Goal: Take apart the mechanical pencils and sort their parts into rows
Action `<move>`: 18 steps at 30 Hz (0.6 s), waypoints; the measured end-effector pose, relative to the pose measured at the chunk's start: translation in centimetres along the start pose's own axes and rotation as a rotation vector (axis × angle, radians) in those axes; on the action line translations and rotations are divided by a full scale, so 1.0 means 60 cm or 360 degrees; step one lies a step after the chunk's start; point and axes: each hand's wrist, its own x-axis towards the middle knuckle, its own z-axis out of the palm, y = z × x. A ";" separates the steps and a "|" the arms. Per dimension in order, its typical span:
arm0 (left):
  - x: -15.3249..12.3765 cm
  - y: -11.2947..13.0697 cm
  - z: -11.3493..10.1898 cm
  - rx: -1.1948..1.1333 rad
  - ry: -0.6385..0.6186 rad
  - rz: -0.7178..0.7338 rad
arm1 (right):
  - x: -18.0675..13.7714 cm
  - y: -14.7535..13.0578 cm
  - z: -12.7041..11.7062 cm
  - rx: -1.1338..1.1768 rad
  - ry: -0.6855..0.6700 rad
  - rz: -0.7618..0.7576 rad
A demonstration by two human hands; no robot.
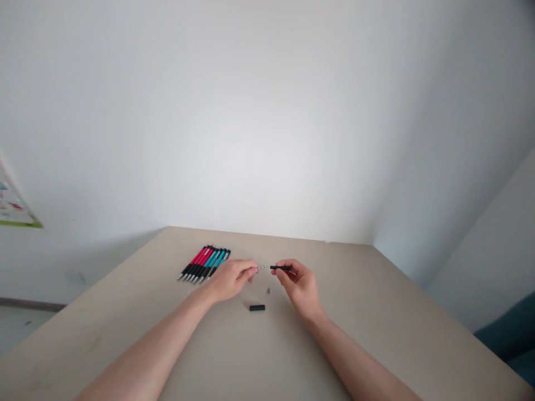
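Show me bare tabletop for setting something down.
Bare table stretches right of the right hand, and between the forearms, nearer than the loose black tube. It is crowded around the left hand and row of pens.

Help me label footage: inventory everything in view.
Flat beige table: one, beige, foreground
Slim pens: several, red, teal and black, table's back left
Short black cylinder: one, black, table centre
Small grey piece: one, grey, beyond cylinder
Thin silvery rod: one, silver, left hand
Slim black tube: one, black, right hand
Plain wall: one, white, behind table
Poster with green edge: one, multicoloured, left edge
Dark teal shape: one, teal, right edge
Pale floor: one, grey, lower left
Left hand: one, bare, centre
Right hand: one, bare, centre
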 end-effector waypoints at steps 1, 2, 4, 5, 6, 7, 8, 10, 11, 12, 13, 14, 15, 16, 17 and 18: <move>0.000 0.000 0.000 0.0003 -0.0005 0.0004 | -0.001 0.000 0.001 -0.0017 -0.0002 0.0006; 0.000 0.001 0.000 0.0008 -0.0012 0.0008 | -0.001 0.000 0.001 -0.0033 -0.0003 0.0007; -0.001 0.002 0.000 0.0021 -0.0028 0.0021 | -0.001 0.000 0.001 -0.0057 -0.0015 -0.0010; -0.001 0.004 -0.001 0.0030 -0.0036 0.0029 | -0.002 -0.001 0.002 -0.0073 -0.0027 -0.0022; -0.001 0.006 -0.001 0.0040 -0.0041 0.0038 | -0.002 -0.001 0.002 -0.0097 -0.0039 -0.0031; -0.001 0.007 -0.001 0.0049 -0.0043 0.0047 | -0.003 -0.003 0.002 -0.0129 -0.0053 -0.0035; -0.001 0.009 -0.001 0.0056 -0.0045 0.0057 | -0.003 -0.004 0.003 -0.0168 -0.0065 -0.0035; -0.001 0.012 -0.001 0.0050 -0.0067 0.0075 | -0.005 -0.005 0.005 -0.0263 -0.0090 -0.0036; -0.001 0.013 -0.001 0.0022 -0.0083 0.0069 | -0.006 -0.006 0.005 -0.0313 -0.0104 -0.0048; -0.002 0.014 -0.001 -0.0028 -0.0103 0.0053 | -0.006 -0.006 0.006 -0.0358 -0.0115 -0.0069; -0.002 0.014 0.000 -0.0093 -0.0120 0.0032 | -0.006 -0.005 0.007 -0.0398 -0.0126 -0.0094; -0.002 0.014 0.001 -0.0162 -0.0131 0.0014 | -0.006 -0.005 0.007 -0.0432 -0.0134 -0.0118; -0.002 0.014 0.001 -0.0220 -0.0137 0.0004 | -0.006 -0.005 0.007 -0.0460 -0.0138 -0.0139; -0.003 0.014 0.002 -0.0256 -0.0139 0.0007 | -0.006 -0.005 0.007 -0.0481 -0.0141 -0.0153; -0.002 0.014 0.003 -0.0267 -0.0138 0.0019 | -0.006 -0.005 0.007 -0.0496 -0.0148 -0.0160; -0.002 0.013 0.005 -0.0258 -0.0137 0.0031 | -0.005 -0.006 0.007 -0.0504 -0.0164 -0.0162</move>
